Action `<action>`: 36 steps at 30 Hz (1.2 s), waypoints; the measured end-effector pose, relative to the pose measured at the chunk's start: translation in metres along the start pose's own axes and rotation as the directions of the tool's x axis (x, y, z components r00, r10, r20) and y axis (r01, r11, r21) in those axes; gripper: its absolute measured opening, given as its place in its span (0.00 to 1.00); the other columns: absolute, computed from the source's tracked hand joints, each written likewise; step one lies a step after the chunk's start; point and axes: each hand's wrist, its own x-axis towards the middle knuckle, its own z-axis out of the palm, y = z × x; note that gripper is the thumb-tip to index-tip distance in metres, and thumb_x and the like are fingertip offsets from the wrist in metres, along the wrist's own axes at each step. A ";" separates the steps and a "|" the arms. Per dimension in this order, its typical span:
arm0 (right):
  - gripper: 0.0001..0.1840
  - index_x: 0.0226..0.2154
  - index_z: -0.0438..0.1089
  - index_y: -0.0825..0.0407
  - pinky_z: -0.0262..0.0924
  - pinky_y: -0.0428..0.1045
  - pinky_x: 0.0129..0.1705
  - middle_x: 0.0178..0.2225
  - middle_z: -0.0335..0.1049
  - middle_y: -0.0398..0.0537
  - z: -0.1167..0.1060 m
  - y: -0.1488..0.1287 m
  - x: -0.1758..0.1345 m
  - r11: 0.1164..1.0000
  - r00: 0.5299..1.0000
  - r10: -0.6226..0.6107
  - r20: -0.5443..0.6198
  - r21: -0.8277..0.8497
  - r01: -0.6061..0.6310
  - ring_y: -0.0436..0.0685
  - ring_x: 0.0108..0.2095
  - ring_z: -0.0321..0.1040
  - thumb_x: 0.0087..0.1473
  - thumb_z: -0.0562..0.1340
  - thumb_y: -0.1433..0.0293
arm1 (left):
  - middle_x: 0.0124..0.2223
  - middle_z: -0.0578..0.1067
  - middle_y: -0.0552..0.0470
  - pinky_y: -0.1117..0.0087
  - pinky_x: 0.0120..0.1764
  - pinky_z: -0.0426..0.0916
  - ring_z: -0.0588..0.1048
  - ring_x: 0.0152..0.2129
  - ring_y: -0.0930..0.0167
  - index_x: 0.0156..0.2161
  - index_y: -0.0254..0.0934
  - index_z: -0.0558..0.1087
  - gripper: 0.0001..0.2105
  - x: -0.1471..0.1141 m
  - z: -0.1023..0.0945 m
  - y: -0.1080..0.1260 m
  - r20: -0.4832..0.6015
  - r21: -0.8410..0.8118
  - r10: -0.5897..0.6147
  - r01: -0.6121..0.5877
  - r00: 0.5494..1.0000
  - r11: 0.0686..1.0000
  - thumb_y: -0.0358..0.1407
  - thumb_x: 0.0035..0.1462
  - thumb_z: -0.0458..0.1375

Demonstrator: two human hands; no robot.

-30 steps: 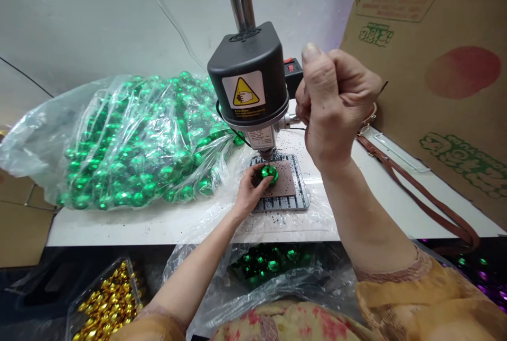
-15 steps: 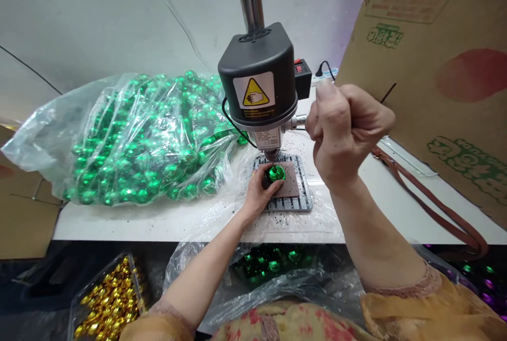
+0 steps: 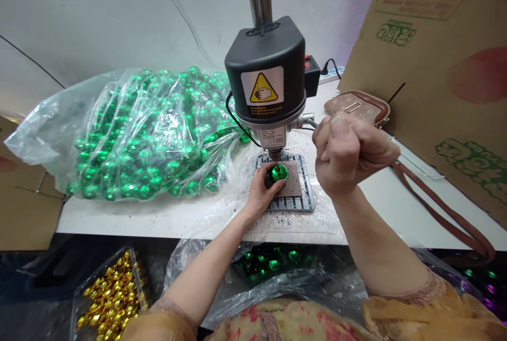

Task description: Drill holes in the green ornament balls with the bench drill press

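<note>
My left hand [image 3: 263, 185] is closed round the side of a shiny green faceted bauble [image 3: 279, 172], its cap end up. The bauble rests on a brown square pad [image 3: 293, 185] on the slotted metal base [image 3: 309, 201] of a small bench drill press [image 3: 266, 66]. Right above the bauble is the chuck [image 3: 276, 154]; whether a bit touches the cap I cannot tell. My right hand [image 3: 348, 153] makes a fist round the press's feed lever [image 3: 308, 119], whose grip end is hidden in my fingers.
A clear bag of green baubles [image 3: 150, 140] fills the table's left side. Cardboard boxes [image 3: 428, 77] flank the table. A purse [image 3: 358, 106] with a brown strap lies at right. Below the edge are a bin of gold baubles [image 3: 113, 299] and a bag of green ones [image 3: 273, 262]. Dark shavings litter the base.
My right fist has come down and towards me with the lever, uncovering the purse behind it. My left hand keeps its hold on the bauble. The whole view has shifted slightly.
</note>
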 end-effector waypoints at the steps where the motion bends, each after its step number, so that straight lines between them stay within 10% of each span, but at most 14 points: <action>1: 0.29 0.17 0.43 0.51 0.36 0.52 0.22 0.15 0.42 0.37 0.000 0.001 0.000 1.000 1.000 -0.017 0.002 0.018 0.017 0.45 0.16 0.40 0.62 0.60 0.67 | 0.52 0.78 0.45 0.55 0.55 0.69 0.75 0.51 0.59 0.55 0.41 0.72 0.21 0.000 0.000 0.000 0.002 -0.006 -0.006 0.006 1.000 1.000 0.42 0.58 0.67; 23: 0.27 0.19 0.39 0.51 0.43 0.48 0.17 0.15 0.43 0.35 -0.013 0.020 -0.017 0.955 0.956 -0.290 0.039 0.067 0.287 0.43 0.14 0.43 0.55 0.59 0.79 | 0.52 0.77 0.46 0.58 0.54 0.69 0.75 0.50 0.61 0.54 0.40 0.71 0.21 -0.001 0.001 0.002 -0.012 -0.066 -0.011 0.010 1.000 0.998 0.42 0.58 0.68; 36: 0.28 0.16 0.50 0.49 0.41 0.52 0.19 0.13 0.45 0.36 0.021 -0.005 0.040 0.997 0.997 0.069 -0.035 -0.035 -0.070 0.46 0.14 0.45 0.61 0.64 0.68 | 0.49 0.78 0.46 0.59 0.49 0.71 0.76 0.47 0.60 0.51 0.40 0.72 0.20 -0.005 -0.003 0.013 -0.091 -0.020 -0.083 0.081 0.992 0.996 0.42 0.55 0.69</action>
